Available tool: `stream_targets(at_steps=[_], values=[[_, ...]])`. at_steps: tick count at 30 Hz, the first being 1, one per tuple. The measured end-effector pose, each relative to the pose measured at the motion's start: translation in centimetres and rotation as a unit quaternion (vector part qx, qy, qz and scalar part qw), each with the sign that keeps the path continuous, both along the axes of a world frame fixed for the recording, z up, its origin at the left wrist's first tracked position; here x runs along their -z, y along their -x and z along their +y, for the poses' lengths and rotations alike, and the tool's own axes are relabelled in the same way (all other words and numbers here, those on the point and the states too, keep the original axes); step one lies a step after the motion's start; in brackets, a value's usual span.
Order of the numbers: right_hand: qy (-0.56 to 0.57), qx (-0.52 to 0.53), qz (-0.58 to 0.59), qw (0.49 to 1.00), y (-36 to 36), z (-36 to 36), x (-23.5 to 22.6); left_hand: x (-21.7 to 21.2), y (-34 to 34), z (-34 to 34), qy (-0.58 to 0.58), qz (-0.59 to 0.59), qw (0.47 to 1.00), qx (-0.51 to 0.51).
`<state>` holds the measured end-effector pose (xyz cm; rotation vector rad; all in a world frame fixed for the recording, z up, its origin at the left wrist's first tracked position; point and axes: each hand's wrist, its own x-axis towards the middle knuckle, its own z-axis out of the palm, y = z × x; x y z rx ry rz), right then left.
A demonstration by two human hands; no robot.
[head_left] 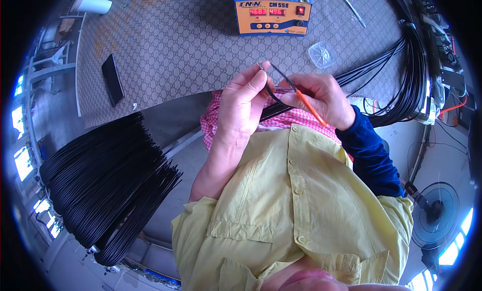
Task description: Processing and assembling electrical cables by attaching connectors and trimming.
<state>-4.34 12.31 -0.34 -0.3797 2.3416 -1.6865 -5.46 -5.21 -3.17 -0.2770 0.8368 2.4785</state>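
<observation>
My left hand (pixel 244 98) is closed, its thumb and fingertips pinching the end of a black cable (pixel 271 93). From there the cable bends down toward my right hand (pixel 321 96). That hand is closed round a slim tool with an orange handle (pixel 310 108) and a thin dark shaft. The shaft points up and left, its tip close to my left fingertips. Whether the tip touches the cable is too small to tell. My fingers partly hide the cable's end and the tool's middle. Both hands are raised just off the table's near edge.
On the patterned table (pixel 186 45) stand a blue-and-orange control box (pixel 273 15) with red displays and a clear dish (pixel 322 55). A black phone-like slab (pixel 112 80) lies left. Black cable bundles hang at left (pixel 100 175) and right (pixel 414 65). A fan (pixel 436 215) is at lower right.
</observation>
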Motion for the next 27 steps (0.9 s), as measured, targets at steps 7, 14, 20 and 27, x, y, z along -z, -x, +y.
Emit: stream_targets(at_steps=[7,14,20,27], values=[[-0.022,0.014,0.044,0.999,0.07,-0.54,-0.09,-0.27,0.04,0.33,0.0,-0.011,1.0,-0.002],[-0.094,0.002,0.11,0.989,0.25,-0.34,0.11,-0.42,-0.01,0.42,0.016,-0.005,1.0,-0.009],[-0.154,0.013,0.145,0.977,0.12,-0.4,0.21,-0.05,-0.18,0.24,0.023,0.004,1.0,-0.012],[-0.182,0.001,0.178,0.967,0.22,-0.29,0.35,-0.11,-0.32,0.33,0.067,0.016,0.997,-0.033]])
